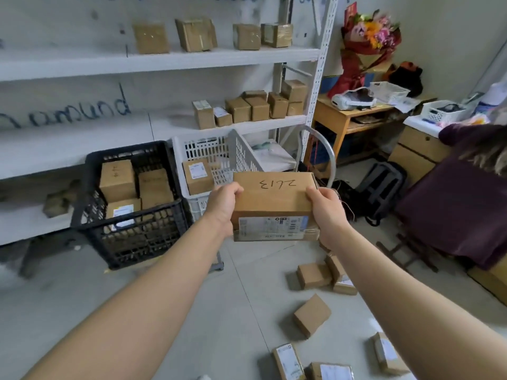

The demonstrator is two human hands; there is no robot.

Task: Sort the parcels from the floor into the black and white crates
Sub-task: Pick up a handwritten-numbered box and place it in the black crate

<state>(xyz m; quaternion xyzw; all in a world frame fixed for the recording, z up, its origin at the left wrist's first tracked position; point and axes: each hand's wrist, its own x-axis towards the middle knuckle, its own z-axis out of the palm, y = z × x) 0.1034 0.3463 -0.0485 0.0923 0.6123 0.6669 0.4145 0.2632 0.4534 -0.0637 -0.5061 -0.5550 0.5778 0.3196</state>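
Note:
I hold a brown cardboard parcel point(274, 204) in the air with both hands; handwriting is on its top and a white label on its near side. My left hand point(223, 207) grips its left end and my right hand point(326, 212) grips its right end. The parcel hangs in front of the white crate point(203, 149), which holds one labelled box. To the left stands the black crate point(131, 237) with several brown boxes inside. Several more parcels point(312, 315) lie scattered on the floor at the lower right.
White metal shelving point(164, 58) with rows of brown boxes rises behind the crates. A grey trolley handle point(327, 152) stands behind the held parcel. A wooden desk point(348, 116), a cabinet, a black backpack point(384, 185) and a dark purple cloth point(461, 209) fill the right side.

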